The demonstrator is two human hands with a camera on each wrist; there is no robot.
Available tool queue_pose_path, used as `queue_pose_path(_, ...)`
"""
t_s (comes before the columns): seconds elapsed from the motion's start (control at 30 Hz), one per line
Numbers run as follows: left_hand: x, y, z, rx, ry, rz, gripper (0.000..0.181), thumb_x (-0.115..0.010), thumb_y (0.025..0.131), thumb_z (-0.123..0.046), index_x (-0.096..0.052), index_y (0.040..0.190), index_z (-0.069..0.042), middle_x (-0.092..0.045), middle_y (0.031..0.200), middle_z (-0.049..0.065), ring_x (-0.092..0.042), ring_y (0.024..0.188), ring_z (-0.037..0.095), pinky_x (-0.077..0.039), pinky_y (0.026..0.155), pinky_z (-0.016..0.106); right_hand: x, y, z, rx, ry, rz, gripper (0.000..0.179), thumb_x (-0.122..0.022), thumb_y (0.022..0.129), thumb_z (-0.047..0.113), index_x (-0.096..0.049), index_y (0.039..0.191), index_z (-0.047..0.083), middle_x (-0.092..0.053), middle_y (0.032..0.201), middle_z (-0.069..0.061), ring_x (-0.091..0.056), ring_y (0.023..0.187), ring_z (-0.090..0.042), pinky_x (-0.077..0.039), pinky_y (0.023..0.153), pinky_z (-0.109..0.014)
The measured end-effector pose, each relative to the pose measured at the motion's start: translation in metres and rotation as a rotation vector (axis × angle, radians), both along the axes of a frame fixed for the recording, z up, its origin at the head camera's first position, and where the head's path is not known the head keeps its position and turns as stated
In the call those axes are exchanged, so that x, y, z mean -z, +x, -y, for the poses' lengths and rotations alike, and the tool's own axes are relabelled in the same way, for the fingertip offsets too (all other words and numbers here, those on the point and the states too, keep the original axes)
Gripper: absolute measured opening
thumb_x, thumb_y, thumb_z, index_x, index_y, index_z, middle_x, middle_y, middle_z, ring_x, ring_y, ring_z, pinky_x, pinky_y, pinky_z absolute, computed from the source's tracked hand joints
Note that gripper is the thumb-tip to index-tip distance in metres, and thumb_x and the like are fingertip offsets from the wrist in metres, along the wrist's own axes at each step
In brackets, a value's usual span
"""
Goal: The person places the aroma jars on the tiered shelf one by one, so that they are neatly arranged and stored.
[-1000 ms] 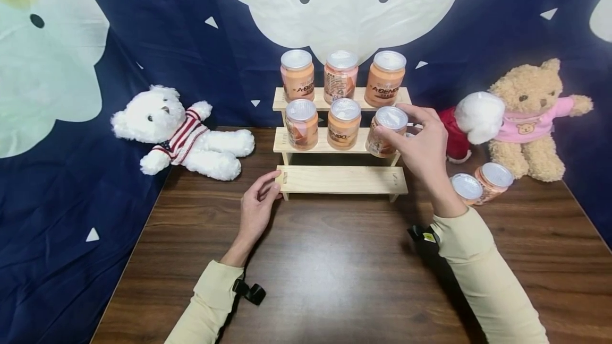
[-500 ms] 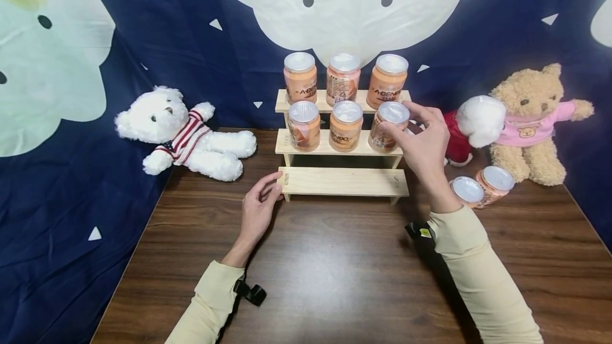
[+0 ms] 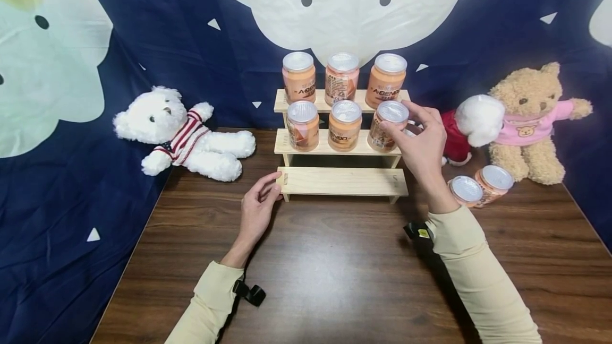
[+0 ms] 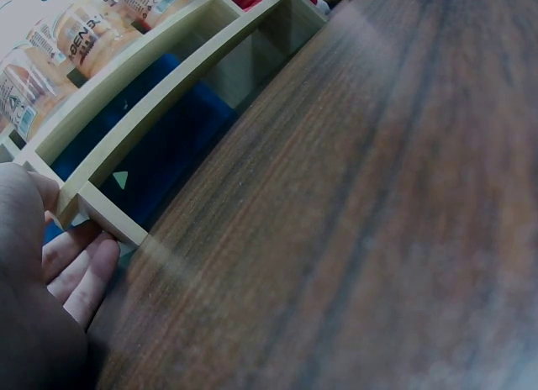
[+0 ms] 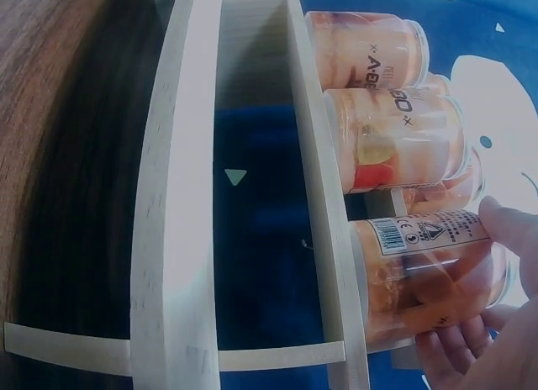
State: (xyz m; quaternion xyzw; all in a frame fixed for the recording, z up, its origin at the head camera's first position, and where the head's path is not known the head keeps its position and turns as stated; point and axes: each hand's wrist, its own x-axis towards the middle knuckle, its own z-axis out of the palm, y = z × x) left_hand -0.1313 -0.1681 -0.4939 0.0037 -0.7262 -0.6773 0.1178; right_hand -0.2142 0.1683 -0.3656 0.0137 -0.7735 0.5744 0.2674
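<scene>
My right hand (image 3: 423, 145) holds an orange jar with a silver lid (image 3: 382, 134) between thumb and fingers, at the right end of the middle tier. In the right wrist view this jar (image 5: 424, 276) stands on the shelf board with its barcode label showing. The three-tier wooden rack (image 3: 341, 180) has a bare lowest board. My left hand (image 3: 258, 206) grips the left end of that board; in the left wrist view its fingers (image 4: 92, 276) curl beside the rack's leg. Two like jars, one (image 3: 303, 134) and another (image 3: 345, 134), share the middle tier.
Three more jars (image 3: 341, 81) line the top tier. Two jars (image 3: 466, 190) stand on the wooden table (image 3: 325, 280) at right, near a tan teddy bear (image 3: 526, 121) and a red-and-white plush (image 3: 478, 118). A white teddy bear (image 3: 191, 137) lies at left.
The jar in my right hand has moved slightly up and back onto the middle tier and now stands level with its neighbours. My left hand keeps its place on the rack.
</scene>
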Motion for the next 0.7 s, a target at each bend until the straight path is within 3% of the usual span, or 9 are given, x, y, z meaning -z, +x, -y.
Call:
queue_pose_path(0.2, 0.0, 0.0, 0.001, -0.005, -0.002, 0.003, 0.032, -0.069, 0.109, -0.002, -0.073, 0.141, 0.0, -0.077, 0.131, 0.025, -0.076, 0.104, 0.003, -0.068, 0.09, 0.026, 0.0, 0.002, -0.001, -0.008, 0.027, 0.004, 0.06, -0.098, 0.085, 0.012, -0.076, 0.14, 0.002, -0.056, 0.112, 0.014, -0.063, 0.105, -0.004, -0.064, 0.105, -0.027)
queue_pose_path(0.33, 0.0, 0.0, 0.0, -0.002, -0.002, 0.002, 0.032, -0.069, 0.109, -0.002, -0.073, 0.141, 0.0, -0.077, 0.131, 0.025, -0.076, 0.104, 0.003, -0.068, 0.09, 0.026, 0.0, 0.007, -0.003, 0.002, 0.06, 0.003, 0.064, -0.097, 0.086, 0.01, -0.072, 0.144, -0.001, -0.063, 0.119, 0.0, -0.064, 0.108, -0.004, -0.063, 0.107, -0.028)
queue_pose_path(0.47, 0.0, 0.0, 0.001, 0.001, -0.012, 0.005, 0.032, -0.069, 0.11, -0.004, -0.074, 0.141, -0.003, -0.078, 0.129, 0.024, -0.076, 0.104, 0.004, -0.068, 0.09, 0.026, -0.002, 0.016, -0.004, 0.014, 0.086, 0.003, 0.065, -0.098, 0.086, 0.012, -0.073, 0.145, 0.002, -0.066, 0.126, -0.012, -0.064, 0.111, -0.005, -0.059, 0.105, -0.021)
queue_pose_path(0.7, 0.0, 0.0, 0.001, -0.001, -0.018, 0.003, 0.032, -0.069, 0.11, -0.004, -0.074, 0.141, -0.004, -0.078, 0.129, 0.023, -0.076, 0.103, 0.003, -0.068, 0.09, 0.026, -0.008, 0.034, -0.009, -0.006, 0.052, -0.024, 0.059, -0.095, 0.089, 0.01, -0.073, 0.144, 0.002, -0.064, 0.119, 0.003, -0.064, 0.109, -0.006, -0.057, 0.103, -0.02)
